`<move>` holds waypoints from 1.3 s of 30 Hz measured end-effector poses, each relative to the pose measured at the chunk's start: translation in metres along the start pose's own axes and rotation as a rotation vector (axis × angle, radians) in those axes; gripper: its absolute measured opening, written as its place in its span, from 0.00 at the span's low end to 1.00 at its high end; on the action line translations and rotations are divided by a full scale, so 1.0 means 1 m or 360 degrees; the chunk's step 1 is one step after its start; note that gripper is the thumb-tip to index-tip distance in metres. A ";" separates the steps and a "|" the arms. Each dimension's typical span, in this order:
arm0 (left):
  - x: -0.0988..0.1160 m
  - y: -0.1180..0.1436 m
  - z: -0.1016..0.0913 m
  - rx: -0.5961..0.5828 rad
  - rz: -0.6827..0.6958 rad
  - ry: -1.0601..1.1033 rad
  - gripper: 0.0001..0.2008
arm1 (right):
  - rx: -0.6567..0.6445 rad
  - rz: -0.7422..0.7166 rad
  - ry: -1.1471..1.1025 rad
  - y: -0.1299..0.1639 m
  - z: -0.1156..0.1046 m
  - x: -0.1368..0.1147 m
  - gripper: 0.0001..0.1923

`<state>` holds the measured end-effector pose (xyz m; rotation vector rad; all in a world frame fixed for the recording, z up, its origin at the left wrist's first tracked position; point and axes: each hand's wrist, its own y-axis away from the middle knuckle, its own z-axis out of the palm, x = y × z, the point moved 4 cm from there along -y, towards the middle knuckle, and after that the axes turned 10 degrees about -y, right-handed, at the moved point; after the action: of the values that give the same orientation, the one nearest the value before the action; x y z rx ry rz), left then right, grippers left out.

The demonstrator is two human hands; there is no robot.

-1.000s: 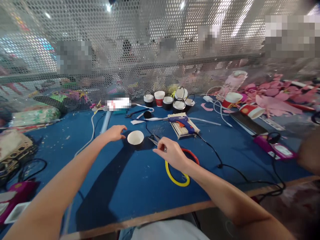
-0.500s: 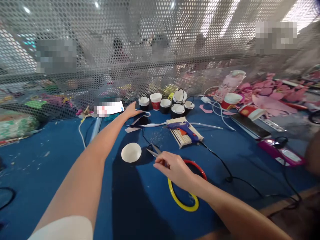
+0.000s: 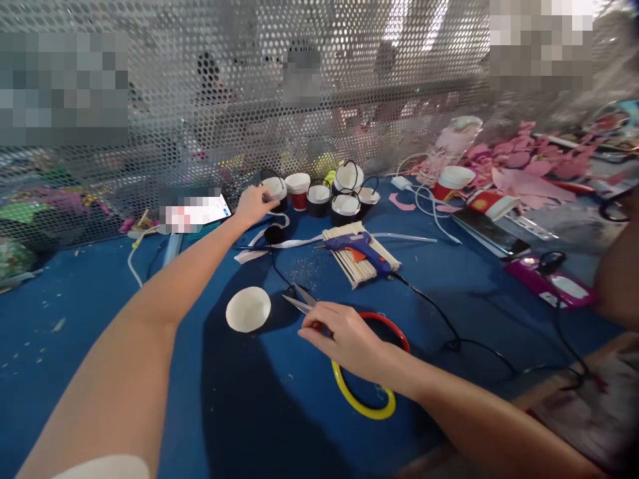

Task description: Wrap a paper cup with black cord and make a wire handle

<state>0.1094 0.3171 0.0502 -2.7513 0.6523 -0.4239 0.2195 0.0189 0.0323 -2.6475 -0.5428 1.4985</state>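
Paper cup (image 3: 274, 188), black-wrapped with a white rim, at the far end of a cup row by the mesh wall; left hand (image 3: 254, 203) has its fingers curled against its side, touching it, full grasp not clear. Likely light and crushable, best held low around the wall. Right hand (image 3: 344, 339) pinches the scissors (image 3: 298, 299), blades apart, on the blue table (image 3: 100, 299). Near: upturned white cup (image 3: 248, 309), glue gun (image 3: 360, 247) on sticks, yellow ring (image 3: 364, 402), red ring (image 3: 394, 329). White ribbon (image 3: 279, 243) and a black cord lie under the reaching arm.
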 end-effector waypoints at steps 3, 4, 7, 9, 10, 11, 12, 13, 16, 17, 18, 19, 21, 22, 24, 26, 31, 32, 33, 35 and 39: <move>0.034 0.011 0.003 -0.0204 0.0299 0.0052 0.16 | -0.0004 -0.0022 0.0008 0.000 0.002 0.001 0.06; 0.045 0.014 0.007 -0.0242 0.0348 0.0075 0.16 | 0.0002 -0.0030 0.0007 0.001 0.003 0.002 0.06; 0.067 0.020 0.020 -0.0329 0.0484 0.0162 0.21 | 0.0021 -0.0042 0.0010 0.001 0.004 0.006 0.06; 0.068 0.022 0.025 -0.0379 0.0574 0.0231 0.30 | 0.0034 -0.0049 0.0011 0.001 0.004 0.006 0.06; 0.063 0.021 0.025 -0.0388 0.0597 0.0255 0.32 | 0.0037 -0.0051 0.0010 0.001 0.004 0.006 0.06; 0.054 0.019 0.025 -0.0379 0.0596 0.0267 0.34 | 0.0036 -0.0056 0.0008 0.001 0.004 0.006 0.06; 0.042 0.017 0.024 -0.0352 0.0566 0.0212 0.33 | 0.0031 -0.0063 0.0006 0.001 0.004 0.006 0.06; 0.028 0.013 0.024 -0.0305 0.0507 0.0062 0.30 | 0.0024 -0.0068 0.0005 0.001 0.005 0.005 0.06; -0.013 0.000 0.027 -0.0268 0.0375 -0.0165 0.21 | 0.0000 -0.0071 0.0013 0.001 0.007 0.006 0.07; -0.024 -0.005 0.031 -0.0275 0.0326 -0.0244 0.19 | -0.0008 -0.0068 0.0015 0.001 0.007 0.007 0.07; -0.034 -0.010 0.036 -0.0301 0.0285 -0.0320 0.18 | -0.0015 -0.0062 0.0016 0.001 0.008 0.008 0.07; -0.042 -0.014 0.041 -0.0331 0.0249 -0.0391 0.16 | -0.0023 -0.0055 0.0016 0.001 0.008 0.008 0.07; -0.052 -0.020 0.050 -0.0384 0.0210 -0.0526 0.14 | -0.0031 -0.0044 0.0018 0.001 0.008 0.009 0.07; -0.055 -0.022 0.053 -0.0402 0.0199 -0.0590 0.15 | -0.0031 -0.0042 0.0020 0.001 0.007 0.010 0.07; -0.056 -0.025 0.057 -0.0432 0.0193 -0.0702 0.16 | -0.0031 -0.0048 0.0022 0.001 0.007 0.009 0.07; -0.053 -0.025 0.057 -0.0454 0.0208 -0.0789 0.14 | -0.0037 -0.0053 0.0022 0.001 0.007 0.009 0.07; -0.040 -0.026 0.054 -0.0491 0.0285 -0.0938 0.16 | -0.0022 -0.0077 0.0045 0.000 0.008 0.010 0.07; -0.038 -0.026 0.054 -0.0499 0.0297 -0.0963 0.16 | -0.0013 -0.0092 0.0049 0.000 0.007 0.011 0.07; -0.036 -0.026 0.053 -0.0510 0.0306 -0.0988 0.17 | -0.0004 -0.0106 0.0052 0.000 0.007 0.011 0.07; -0.033 -0.027 0.053 -0.0538 0.0316 -0.1034 0.17 | -0.0006 -0.0116 0.0056 0.000 0.007 0.011 0.07; -0.031 -0.028 0.052 -0.0578 0.0308 -0.1109 0.17 | -0.0032 -0.0091 0.0070 0.000 0.008 0.012 0.07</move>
<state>0.1119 0.3665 0.0049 -2.8274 0.8386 0.7336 0.2182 0.0217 0.0177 -2.6488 -0.6278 1.4231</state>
